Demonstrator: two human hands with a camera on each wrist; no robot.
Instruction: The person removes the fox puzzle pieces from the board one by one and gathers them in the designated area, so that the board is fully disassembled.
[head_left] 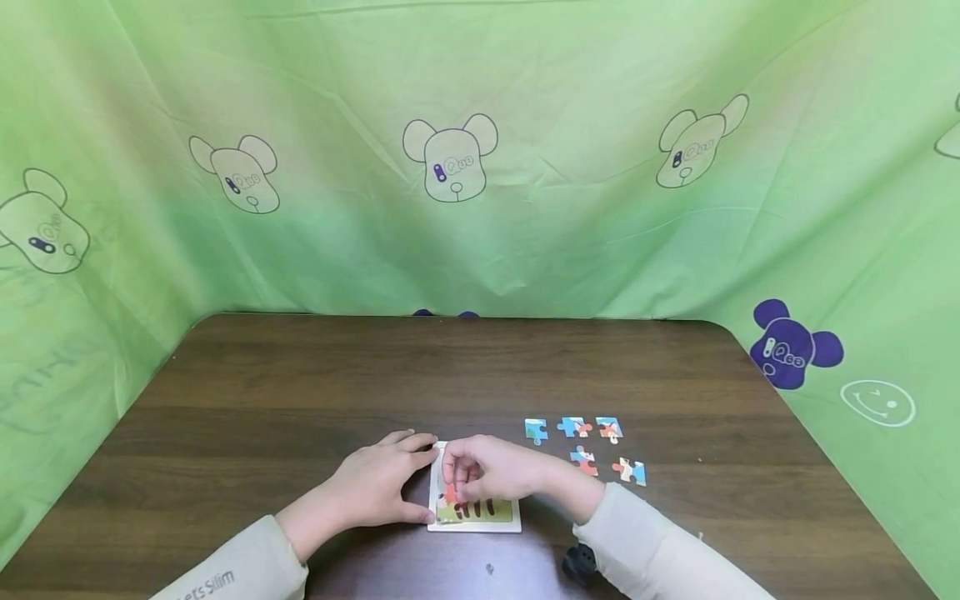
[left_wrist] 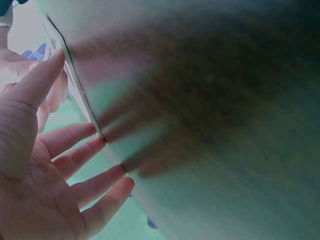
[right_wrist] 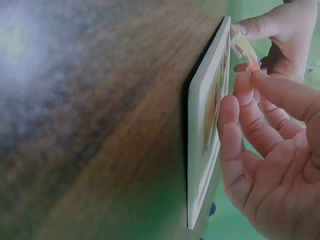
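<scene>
A shallow puzzle tray with a pale frame (head_left: 476, 527) lies near the front of the table, partly covered by the hands. My left hand (head_left: 375, 483) rests at its left side, fingers spread, with the thumb at the near corner and fingertips by the far one. Over the tray, my right hand (head_left: 501, 469) pinches a jigsaw piece (right_wrist: 246, 49) between thumb and index finger. That piece is yellowish and orange-red, held tilted at the tray's left part in the right wrist view. Yellow-green picture with dark stripes (head_left: 487, 508) shows inside the frame.
Several loose jigsaw pieces lie right of the tray, among them a blue-green one (head_left: 536, 430) and an orange and white one (head_left: 609, 428). A dark round object (head_left: 579, 563) sits by the right sleeve. A green curtain (head_left: 465, 250) hangs behind the brown table (head_left: 300, 375).
</scene>
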